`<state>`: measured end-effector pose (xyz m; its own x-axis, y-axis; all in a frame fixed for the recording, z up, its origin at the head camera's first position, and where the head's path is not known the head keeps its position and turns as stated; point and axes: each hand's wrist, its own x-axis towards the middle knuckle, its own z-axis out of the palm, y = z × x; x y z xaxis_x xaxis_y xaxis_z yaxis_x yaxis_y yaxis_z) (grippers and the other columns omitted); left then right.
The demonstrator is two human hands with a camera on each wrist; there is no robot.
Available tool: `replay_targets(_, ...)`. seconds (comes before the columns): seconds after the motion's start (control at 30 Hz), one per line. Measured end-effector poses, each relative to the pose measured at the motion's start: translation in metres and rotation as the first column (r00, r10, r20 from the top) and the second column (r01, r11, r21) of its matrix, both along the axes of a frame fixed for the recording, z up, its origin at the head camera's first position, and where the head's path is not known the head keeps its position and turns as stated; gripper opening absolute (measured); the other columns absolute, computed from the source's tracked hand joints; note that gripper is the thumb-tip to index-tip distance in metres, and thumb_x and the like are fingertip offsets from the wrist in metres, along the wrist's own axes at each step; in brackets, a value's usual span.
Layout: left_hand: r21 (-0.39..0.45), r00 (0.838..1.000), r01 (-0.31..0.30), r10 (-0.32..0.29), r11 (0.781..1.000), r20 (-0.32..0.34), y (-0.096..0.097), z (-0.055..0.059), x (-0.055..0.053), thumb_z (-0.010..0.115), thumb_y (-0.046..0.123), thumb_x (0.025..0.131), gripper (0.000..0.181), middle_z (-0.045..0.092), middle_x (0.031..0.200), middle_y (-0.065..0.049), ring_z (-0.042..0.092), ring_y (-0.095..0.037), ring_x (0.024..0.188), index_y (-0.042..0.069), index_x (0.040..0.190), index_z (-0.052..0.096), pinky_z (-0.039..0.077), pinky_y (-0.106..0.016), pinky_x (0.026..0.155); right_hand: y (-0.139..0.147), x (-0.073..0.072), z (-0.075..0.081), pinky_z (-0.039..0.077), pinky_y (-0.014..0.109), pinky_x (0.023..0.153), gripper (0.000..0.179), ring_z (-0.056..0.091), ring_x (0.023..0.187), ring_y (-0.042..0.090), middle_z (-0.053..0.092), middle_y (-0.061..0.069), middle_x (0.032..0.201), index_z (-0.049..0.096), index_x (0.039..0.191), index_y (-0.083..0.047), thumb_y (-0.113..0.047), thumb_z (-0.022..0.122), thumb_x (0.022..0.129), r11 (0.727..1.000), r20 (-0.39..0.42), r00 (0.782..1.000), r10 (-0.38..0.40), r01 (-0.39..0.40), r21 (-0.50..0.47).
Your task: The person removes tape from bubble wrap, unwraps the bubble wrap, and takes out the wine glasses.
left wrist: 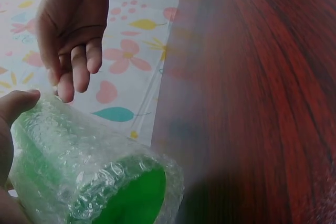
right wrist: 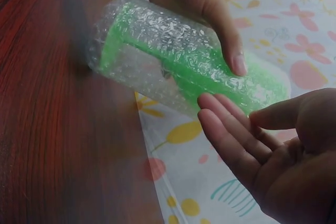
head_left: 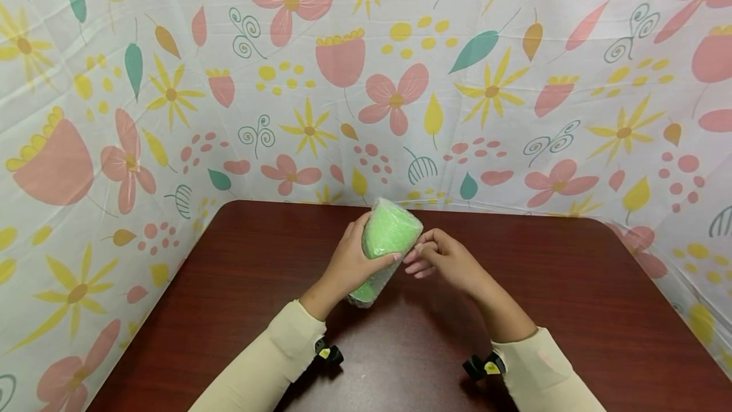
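Note:
A green object in clear bubble wrap (head_left: pixel 391 229) is held tilted above the table. What the object is cannot be told through the wrap; the bundle is long and rounded, with green showing at its end (left wrist: pixel 137 195) in the left wrist view. My left hand (head_left: pixel 345 260) grips it from the left side, the thumb lying across its near face. At the bundle's right edge is my right hand (head_left: pixel 446 260). Its thumb (right wrist: pixel 278 115) and index finger meet at the wrap's edge and pinch it, while the other fingers extend loosely beside the bundle.
A dark reddish-brown wooden table (head_left: pixel 549 272) lies beneath both hands. A white flower-patterned cloth (head_left: pixel 394 145) hangs behind it and along the sides. Small black devices (head_left: pixel 328 353) are strapped at both wrists, by the cream sleeves (head_left: pixel 269 355).

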<state>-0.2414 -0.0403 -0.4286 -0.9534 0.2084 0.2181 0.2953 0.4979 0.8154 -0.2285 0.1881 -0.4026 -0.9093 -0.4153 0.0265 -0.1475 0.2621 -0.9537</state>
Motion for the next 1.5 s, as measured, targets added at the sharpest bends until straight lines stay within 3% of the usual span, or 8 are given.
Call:
replay_targets(0.27,0.007,1.000,0.000,0.000,1.000,-0.003,0.0003,-0.0012,-0.0005,0.081,0.057,0.078,0.100,0.044,0.147,-0.007,0.055,-0.027,0.119,0.029,0.158,0.028,0.050,-0.051,0.096,0.0006,-0.0005,0.0006,0.061,0.051,0.071,0.025,0.074,0.074,0.030,0.072,0.027,0.090,0.050,0.117,0.008,-0.015,0.049,0.107,0.998,0.048,0.997,-0.055,0.054,0.033)
replay_targets(0.5,0.021,1.000,0.013,-0.013,1.000,-0.006,0.0000,-0.0016,-0.0001,0.081,0.058,0.078,0.099,0.045,0.145,-0.007,0.056,-0.027,0.118,0.030,0.158,0.028,0.051,-0.051,0.095,-0.0008,-0.0024,0.0005,0.062,0.045,0.073,0.027,0.076,0.081,0.031,0.069,0.037,0.098,0.051,0.113,0.013,-0.012,0.050,0.105,0.999,0.019,0.999,-0.044,0.044,0.011)
replay_targets(0.67,0.028,1.000,0.029,-0.029,0.999,-0.009,0.0001,-0.0025,-0.0004,0.080,0.060,0.078,0.099,0.044,0.145,-0.006,0.056,-0.027,0.117,0.033,0.158,0.028,0.052,-0.050,0.094,-0.0002,-0.0034,-0.0002,0.061,0.050,0.074,0.028,0.076,0.078,0.028,0.071,0.032,0.093,0.054,0.109,0.010,-0.018,0.055,0.105,0.998,0.004,0.998,-0.057,0.057,0.014)
replay_targets(1.07,0.013,0.998,0.069,-0.069,0.998,0.001,-0.0008,-0.0044,-0.0021,0.077,0.059,0.082,0.096,0.044,0.150,-0.002,0.054,-0.024,0.123,0.035,0.158,0.024,0.050,-0.050,0.097,0.0002,-0.0033,-0.0019,0.059,0.056,0.078,0.024,0.075,0.080,0.029,0.072,0.030,0.094,0.053,0.110,0.011,-0.011,0.049,0.105,0.999,-0.011,0.999,-0.036,0.036,0.017)
replay_targets(1.23,0.011,0.999,0.053,-0.053,0.999,-0.003,-0.0006,-0.0046,-0.0031,0.078,0.059,0.081,0.096,0.045,0.150,-0.003,0.055,-0.024,0.122,0.032,0.157,0.026,0.050,-0.049,0.097,-0.0009,-0.0014,-0.0001,0.060,0.052,0.078,0.024,0.075,0.082,0.029,0.070,0.035,0.098,0.052,0.112,0.012,-0.010,0.045,0.106,0.999,-0.017,1.000,-0.026,0.026,0.021)
replay_targets(1.5,0.013,1.000,0.013,-0.013,1.000,-0.017,0.0002,-0.0044,-0.0026,0.080,0.056,0.080,0.099,0.043,0.151,-0.004,0.053,-0.025,0.124,0.026,0.158,0.026,0.048,-0.050,0.100,-0.0005,-0.0005,0.0013,0.061,0.048,0.079,0.026,0.075,0.086,0.028,0.070,0.030,0.102,0.052,0.117,0.012,-0.011,0.043,0.108,1.000,-0.033,0.999,0.002,-0.001,0.031)
